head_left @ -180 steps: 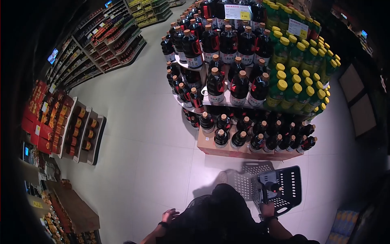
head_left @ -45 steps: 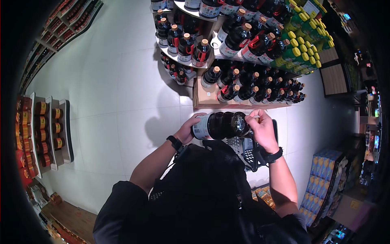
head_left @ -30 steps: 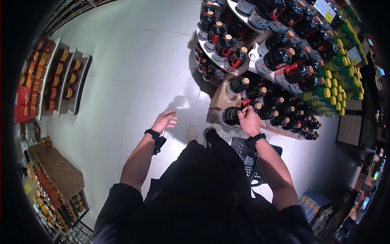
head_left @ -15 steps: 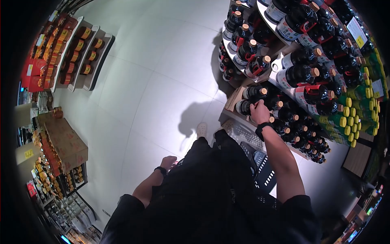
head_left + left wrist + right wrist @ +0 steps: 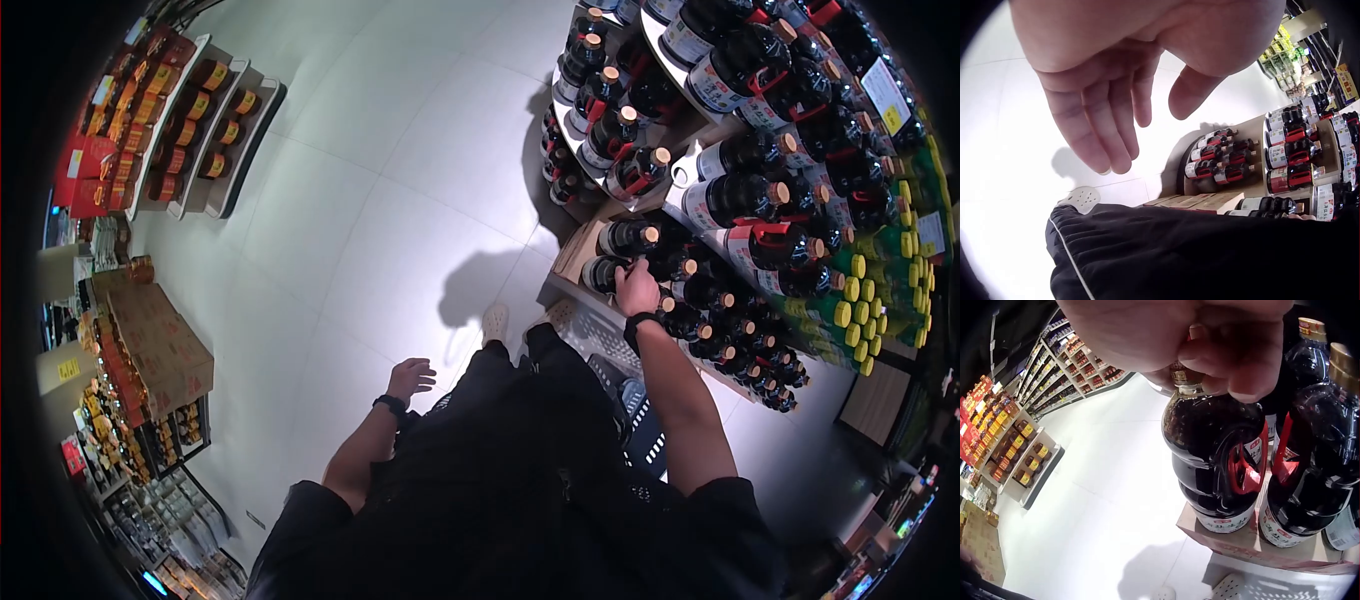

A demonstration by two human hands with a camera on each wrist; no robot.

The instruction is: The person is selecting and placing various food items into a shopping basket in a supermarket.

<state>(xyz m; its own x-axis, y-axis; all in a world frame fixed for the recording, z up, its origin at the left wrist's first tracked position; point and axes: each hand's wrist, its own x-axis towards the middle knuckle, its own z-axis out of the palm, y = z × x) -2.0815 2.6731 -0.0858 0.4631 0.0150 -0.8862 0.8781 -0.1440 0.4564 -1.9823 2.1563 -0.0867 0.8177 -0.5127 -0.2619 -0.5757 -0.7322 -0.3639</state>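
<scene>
Bottle (image 5: 1213, 453): 1, right hand (image 5: 637, 288) gripping | left hand (image 5: 410, 378): 1 | shoes (image 5: 495, 322): 2

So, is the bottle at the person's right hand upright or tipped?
Upright: the right wrist view shows the bottle standing base-down on a cardboard box, its neck up in the right hand.

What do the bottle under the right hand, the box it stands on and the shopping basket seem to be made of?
Bottle: glossy, probably plastic, though glass is possible; sharp highlights, grooved sides.
Box: matt, probably cardboard; plain brown surface.
Basket: probably moulded plastic, fairly matt; dark, with regular rows of holes.
</scene>
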